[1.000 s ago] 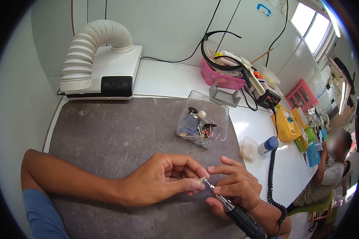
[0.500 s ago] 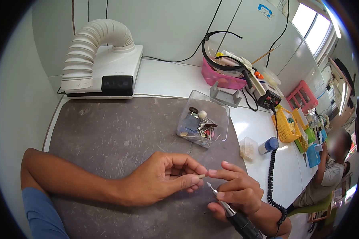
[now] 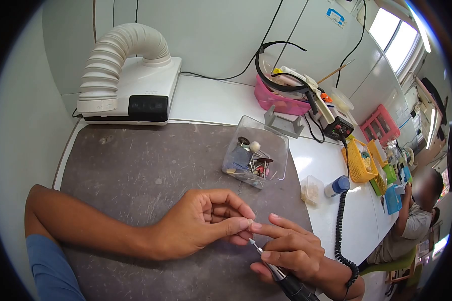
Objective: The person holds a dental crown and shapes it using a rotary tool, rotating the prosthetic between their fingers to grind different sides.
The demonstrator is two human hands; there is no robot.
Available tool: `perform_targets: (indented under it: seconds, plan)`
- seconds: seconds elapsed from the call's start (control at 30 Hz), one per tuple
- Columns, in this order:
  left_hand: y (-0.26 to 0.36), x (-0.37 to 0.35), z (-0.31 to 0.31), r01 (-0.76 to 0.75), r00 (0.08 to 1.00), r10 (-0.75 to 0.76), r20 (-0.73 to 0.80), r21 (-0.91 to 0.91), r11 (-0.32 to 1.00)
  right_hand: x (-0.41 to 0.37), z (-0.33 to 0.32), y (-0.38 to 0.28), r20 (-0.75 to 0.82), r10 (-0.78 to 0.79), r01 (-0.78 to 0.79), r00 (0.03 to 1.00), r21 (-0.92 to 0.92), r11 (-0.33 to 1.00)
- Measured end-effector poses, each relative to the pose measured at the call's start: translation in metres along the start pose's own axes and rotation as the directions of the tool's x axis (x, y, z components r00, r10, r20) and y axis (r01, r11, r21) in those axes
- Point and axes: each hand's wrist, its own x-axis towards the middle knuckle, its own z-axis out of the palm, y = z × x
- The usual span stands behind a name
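1. Left hand (image 3: 191, 228): thumb and index were pinched on one small pale piece (image 3: 249, 222), mostly hidden, held above the grey mat (image 3: 150, 165).
2. Right hand (image 3: 299, 251): fingers wrapped around one rotary tool (image 3: 286, 281), index stretched out to the piece. The tool's pointed tip was just below the piece, also over the mat.
3. The mat was scratched up pretty badly, lying on a glossy white tabletop (image 3: 211, 98).
4. One clear bin (image 3: 278, 135) sat at the mat's far right corner, with too many mixed bits to count.
5. Right of the mat: one small tub (image 3: 312, 190), one blue-capped bottle (image 3: 339, 185).
6. Beyond the mat: one white machine (image 3: 148, 83) with one ribbed hose (image 3: 103, 67), one pink basket (image 3: 281, 105), then a pale panelled wall (image 3: 206, 40).
7. Way off to the mat's right: one red rack (image 3: 381, 123), a seated person (image 3: 412, 220) and a bright window (image 3: 394, 37).
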Motion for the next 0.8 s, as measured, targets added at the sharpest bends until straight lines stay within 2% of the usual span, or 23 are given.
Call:
perform_targets:
  seconds: [0.2,0.27,0.4,0.5,0.57,0.8]
  plan:
    - [-0.0024,0.0002,-0.0005,-0.035,0.999,0.035,0.007,0.052,0.998,-0.0014,0.0005,0.0024,-0.012,0.009,-0.009,1.000,-0.002,1.000]
    - [-0.0053,0.0006,-0.0011,-0.107,0.994,0.103,0.039,0.101,0.989,-0.0018,0.0005,0.0031,-0.013,0.018,-0.018,1.000,0.014,1.000]
    - [-0.0035,-0.0001,-0.0003,-0.088,0.996,0.085,0.035,0.103,0.991,-0.0018,0.0009,0.0031,-0.012,0.038,-0.037,0.999,0.036,0.999]
    - [-0.0021,-0.0007,0.0011,-0.053,0.998,0.050,0.027,0.083,0.995,-0.0034,-0.0010,0.0065,-0.094,0.043,-0.036,0.995,0.072,0.997]
    - [-0.0029,-0.0010,0.0010,-0.054,0.998,0.052,0.032,0.077,0.996,-0.0016,-0.0040,0.0082,-0.123,0.071,-0.069,0.990,0.020,0.997]
    - [-0.0036,-0.0013,-0.0007,-0.073,0.997,0.068,0.042,0.120,0.990,0.0010,-0.0010,0.0090,-0.080,0.086,-0.084,0.993,0.031,0.996]
